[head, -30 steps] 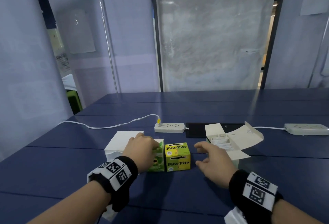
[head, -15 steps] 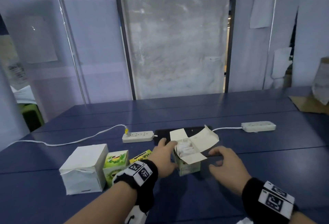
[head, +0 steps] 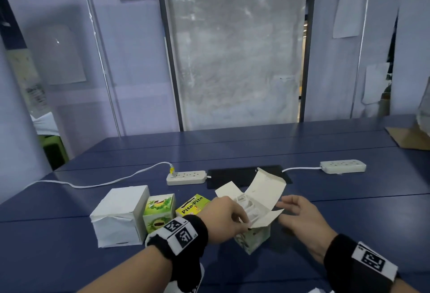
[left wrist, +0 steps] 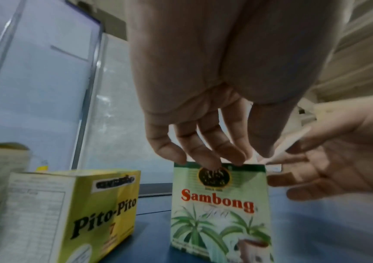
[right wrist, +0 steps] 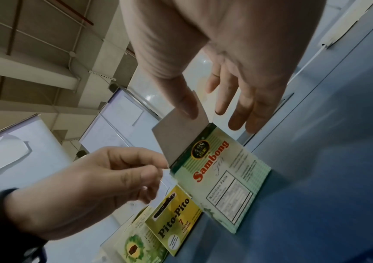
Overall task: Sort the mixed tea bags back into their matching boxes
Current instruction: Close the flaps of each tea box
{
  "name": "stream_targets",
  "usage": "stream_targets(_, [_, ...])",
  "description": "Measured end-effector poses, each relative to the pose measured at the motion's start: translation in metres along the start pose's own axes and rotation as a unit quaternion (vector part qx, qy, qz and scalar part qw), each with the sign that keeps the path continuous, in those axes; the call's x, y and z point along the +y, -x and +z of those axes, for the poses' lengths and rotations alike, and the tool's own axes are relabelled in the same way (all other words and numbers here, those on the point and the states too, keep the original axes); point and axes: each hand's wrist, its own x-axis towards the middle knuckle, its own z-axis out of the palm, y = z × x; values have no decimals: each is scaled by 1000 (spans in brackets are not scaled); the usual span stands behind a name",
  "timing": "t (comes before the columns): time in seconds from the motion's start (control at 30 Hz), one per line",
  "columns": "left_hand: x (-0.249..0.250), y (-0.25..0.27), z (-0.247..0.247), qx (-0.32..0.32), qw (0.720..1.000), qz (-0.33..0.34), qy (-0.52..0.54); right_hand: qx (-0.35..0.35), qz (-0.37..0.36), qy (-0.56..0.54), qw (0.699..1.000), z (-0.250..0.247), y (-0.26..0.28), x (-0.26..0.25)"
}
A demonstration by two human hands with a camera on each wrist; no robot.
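Cardboard flaps of the Sambong box [head: 252,238], at lower centre of the head view on the desk [head: 349,211], are spread to expose the tea bags [head: 247,206]. Something white is seemingly pinched by the left hand [head: 224,219] at the rim; the right hand [head: 300,217] is held relaxed, empty, beside a flap. The Pito-Pito box [head: 193,205] is kept closed, just left.

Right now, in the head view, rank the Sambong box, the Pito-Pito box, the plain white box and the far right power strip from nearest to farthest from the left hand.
1. Sambong box: at the left hand's fingertips, flaps open.
2. Pito-Pito box: just behind the wrist.
3. Plain white box: farther left, past the green box.
4. Power strip: far right, at the back.
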Motion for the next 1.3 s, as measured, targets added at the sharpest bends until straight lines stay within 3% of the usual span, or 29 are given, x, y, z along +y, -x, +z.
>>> stream_targets(0.13, [-2, 12, -8, 102, 993, -54, 16, 21, 17, -41, 999, -3, 16, 0])
stream_targets(0.27, [-3, 8, -2, 54, 990, -120, 49, -3, 58, -69, 996, 1, 21, 2])
stream_targets(0.47, [-2, 14, 15, 65, 965, -95, 234, -4, 69, -81, 994, -9, 34, 5])
stream_targets(0.57, [-5, 20, 20, 71, 944, -116, 301, -11, 68, -72, 995, -17, 40, 6])
stream_targets(0.63, [-5, 25, 22, 50, 922, -135, 358, -19, 70, -68, 995, -18, 44, 6])
stream_targets(0.73, [-6, 29, 21, 27, 913, -121, 390, -29, 70, -68, 995, -15, 48, 5])
stream_targets(0.9, [-8, 28, 19, 81, 962, -62, 252, -40, 57, -47, 997, -8, 52, 4])
stream_targets(0.97, [-8, 28, 20, 91, 967, -43, 232, -41, 50, -36, 997, -5, 53, 4])
stream_targets(1.03, [-5, 27, 21, 81, 975, -27, 207, -43, 44, -25, 998, -2, 53, 4])
stream_targets(1.13, [-1, 22, 19, 78, 995, -19, 58, -48, 36, -13, 998, 0, 53, 4])
stream_targets(1.3, [9, 17, 10, 12, 997, -36, -68, -57, 22, 1, 998, 2, 55, 2])
